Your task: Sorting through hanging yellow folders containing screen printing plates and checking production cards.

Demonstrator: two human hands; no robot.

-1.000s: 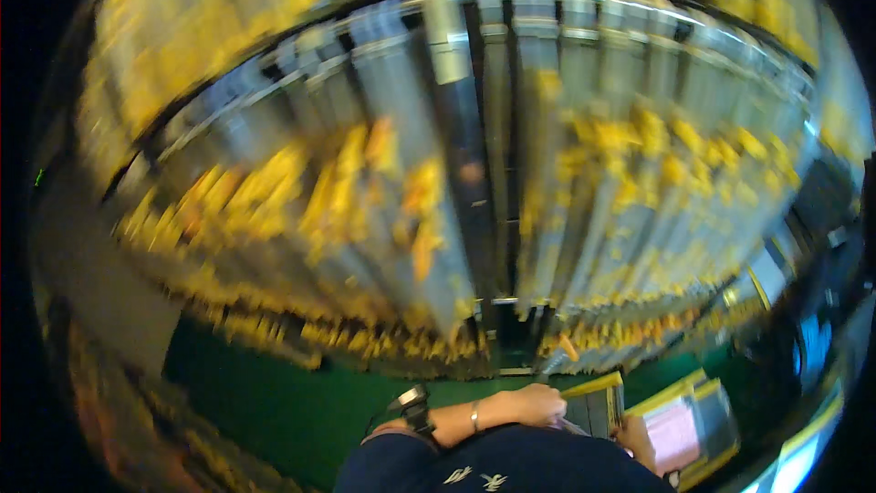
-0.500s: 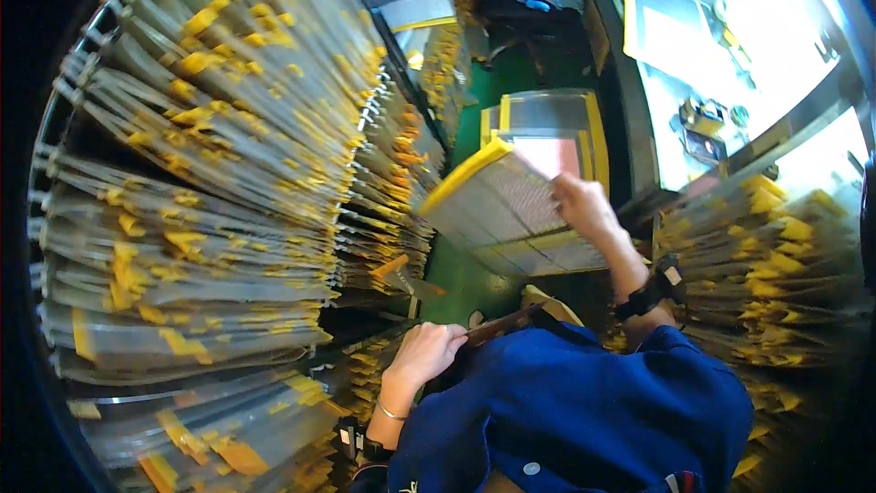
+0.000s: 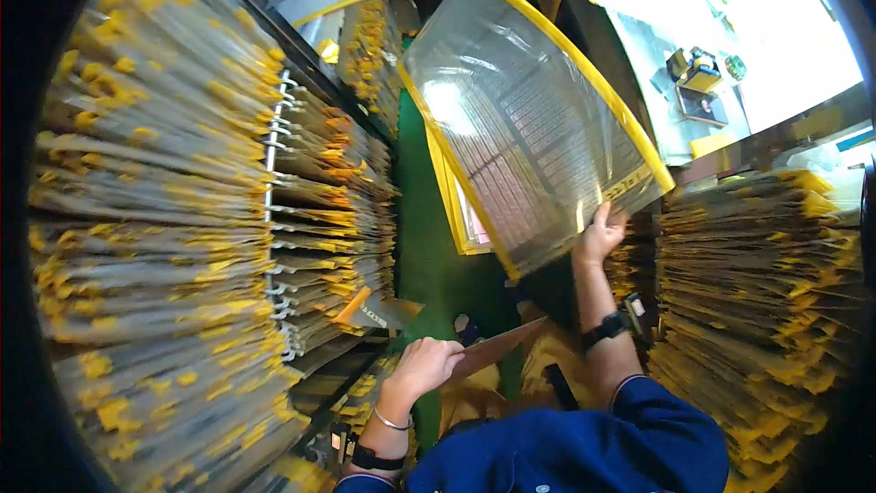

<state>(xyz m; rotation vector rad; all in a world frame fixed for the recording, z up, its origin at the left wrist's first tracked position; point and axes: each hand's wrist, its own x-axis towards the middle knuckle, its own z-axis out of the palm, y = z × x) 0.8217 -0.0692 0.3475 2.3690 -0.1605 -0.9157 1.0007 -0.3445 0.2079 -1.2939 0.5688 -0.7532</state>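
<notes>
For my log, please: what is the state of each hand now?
Left hand: closed on a thin brownish panel.
Right hand: closed on a see-through, yellow-edged sheet.

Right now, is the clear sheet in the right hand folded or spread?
Spread: the clear sheet shows its broad, yellow-edged face, while the right hand holds its lower edge.

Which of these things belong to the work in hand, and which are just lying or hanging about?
In hand:
- clear yellow-edged sheet, held by the right hand
- thin brown panel, held by the left hand

Not in hand:
- hanging sheets on the left
- hanging sheets on the right
- bright worktable
</notes>
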